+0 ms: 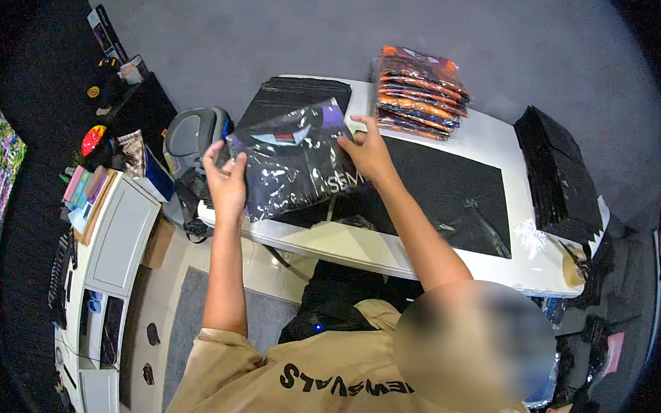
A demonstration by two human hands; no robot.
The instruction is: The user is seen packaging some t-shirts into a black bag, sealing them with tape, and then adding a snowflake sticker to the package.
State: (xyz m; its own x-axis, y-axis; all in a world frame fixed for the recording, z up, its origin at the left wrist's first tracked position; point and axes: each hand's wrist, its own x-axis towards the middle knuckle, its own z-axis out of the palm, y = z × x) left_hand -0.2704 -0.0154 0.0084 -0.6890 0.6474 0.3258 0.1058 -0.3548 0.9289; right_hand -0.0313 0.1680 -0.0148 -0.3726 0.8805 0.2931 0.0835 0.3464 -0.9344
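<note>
A folded black garment in a clear plastic bag (291, 178), with purple corners and light print, is held up tilted above the table. My left hand (225, 182) grips its left edge, thumb on the near face. On the opposite side, my right hand (369, 152) pinches the upper right edge between thumb and fingers. Under and beside it, a black sheet or flat cloth (437, 175) covers part of the white table (373, 248). What looks like a crumpled clear plastic bag (475, 225) lies on that black surface, near its front right corner.
A stack of bagged orange-and-black garments (422, 95) stands at the table's back edge. Folded black items (299, 93) lie at the back left, and a tall black stack (560, 174) at the right end. A grey chair (192, 136) and white cabinet (123, 233) are to the left.
</note>
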